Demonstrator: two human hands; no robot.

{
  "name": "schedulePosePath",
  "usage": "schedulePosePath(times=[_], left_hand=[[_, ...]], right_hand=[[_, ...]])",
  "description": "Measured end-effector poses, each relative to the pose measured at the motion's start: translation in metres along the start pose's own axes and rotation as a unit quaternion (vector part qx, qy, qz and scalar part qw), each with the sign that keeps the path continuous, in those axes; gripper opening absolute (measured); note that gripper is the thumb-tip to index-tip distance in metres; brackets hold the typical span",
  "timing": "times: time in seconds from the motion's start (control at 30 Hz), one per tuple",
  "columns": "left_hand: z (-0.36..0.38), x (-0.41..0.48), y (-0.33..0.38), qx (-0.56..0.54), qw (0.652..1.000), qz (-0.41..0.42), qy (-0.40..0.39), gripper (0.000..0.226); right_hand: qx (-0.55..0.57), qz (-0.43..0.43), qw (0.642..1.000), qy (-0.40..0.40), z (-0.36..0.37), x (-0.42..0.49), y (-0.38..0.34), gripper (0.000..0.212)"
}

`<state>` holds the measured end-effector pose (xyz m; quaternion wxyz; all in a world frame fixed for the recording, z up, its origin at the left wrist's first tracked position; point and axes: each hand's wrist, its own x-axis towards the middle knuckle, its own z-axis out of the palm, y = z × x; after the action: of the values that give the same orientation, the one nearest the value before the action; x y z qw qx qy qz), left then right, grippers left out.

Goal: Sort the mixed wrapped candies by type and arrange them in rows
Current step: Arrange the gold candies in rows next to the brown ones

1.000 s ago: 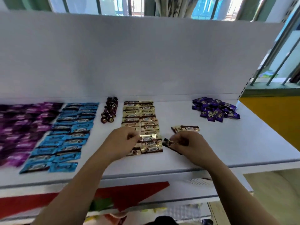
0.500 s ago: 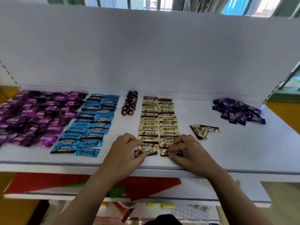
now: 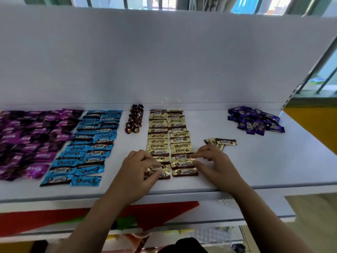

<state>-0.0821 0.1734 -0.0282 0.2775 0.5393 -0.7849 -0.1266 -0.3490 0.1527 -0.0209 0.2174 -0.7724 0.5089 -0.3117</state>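
Palms down, the left hand (image 3: 138,168) holds its grip pinched on a gold foil-wrapped rectangular candy (image 3: 158,169) at the column's near end. The right hand (image 3: 215,161) has its fingers extended, pressing the neighbouring gold candy (image 3: 180,164).

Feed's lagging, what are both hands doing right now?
Left hand: pinching a gold candy.
Right hand: open, pressing on the right gold column.

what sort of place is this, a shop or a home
Most likely a shop, or a set-up like one: a white display shelf with a tall back panel and a perforated upright, a lower shelf beneath, and wrapped candies laid in rows.
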Motion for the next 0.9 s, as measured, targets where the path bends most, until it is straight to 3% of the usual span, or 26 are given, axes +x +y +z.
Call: schedulePosePath(times=[0.17, 0.3, 0.43, 0.67, 0.9], left_hand=[[0.005, 0.063, 0.025, -0.006, 0.996, 0.036, -0.076, 0.025], [0.028, 0.120, 0.057, 0.038, 0.978, 0.108, -0.175, 0.030], [0.059, 0.163, 0.077, 0.094, 0.956, 0.152, -0.234, 0.036], [0.078, 0.204, 0.086, 0.083, 0.930, 0.147, -0.326, 0.042], [0.080, 0.228, 0.099, 0.083, 0.908, 0.122, -0.392, 0.034]], right_hand=[[-0.089, 0.114, 0.982, 0.119, -0.038, 0.025, 0.042, 0.027], [-0.164, 0.182, 0.969, 0.043, -0.063, 0.038, 0.068, 0.035], [-0.209, 0.174, 0.961, -0.056, -0.067, 0.049, 0.072, 0.034], [-0.192, 0.170, 0.964, -0.068, -0.088, 0.057, 0.083, 0.011], [-0.196, 0.091, 0.965, -0.146, -0.116, 0.098, 0.103, 0.013]])
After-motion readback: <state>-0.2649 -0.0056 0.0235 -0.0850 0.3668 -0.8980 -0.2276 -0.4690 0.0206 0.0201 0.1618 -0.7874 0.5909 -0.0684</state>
